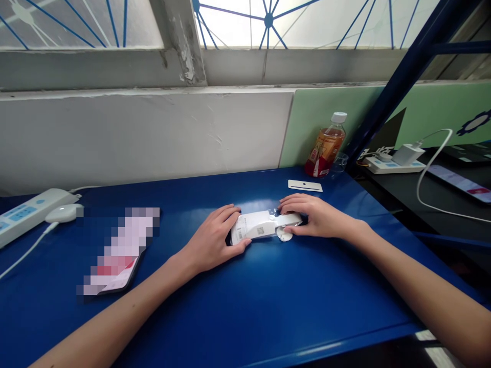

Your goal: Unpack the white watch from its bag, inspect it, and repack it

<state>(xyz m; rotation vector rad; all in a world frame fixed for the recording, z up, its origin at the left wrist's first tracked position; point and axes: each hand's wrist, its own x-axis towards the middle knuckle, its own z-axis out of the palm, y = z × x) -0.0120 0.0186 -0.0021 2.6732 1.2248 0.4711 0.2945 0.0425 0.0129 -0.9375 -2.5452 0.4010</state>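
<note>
A flat white package (249, 227) with a barcode, a square code and small print lies on the blue table, partly in clear plastic. My left hand (215, 237) grips its left end, fingers over the far edge and thumb along the near edge. At the other end, my right hand (315, 214) is closed on a narrow white piece (287, 220) that sticks out of the package, thumb below and fingers above. Whether that piece is joined to the package I cannot tell. Just under it shows a round white tab (284, 234), beside my right thumb.
A white card (305, 185) with a small hole lies behind my right hand, near a drink bottle (326, 148). To the left are a phone (118, 255) with a blurred screen and a white power strip (34, 212) with a cable. A blue metal post (399, 76) rises at right.
</note>
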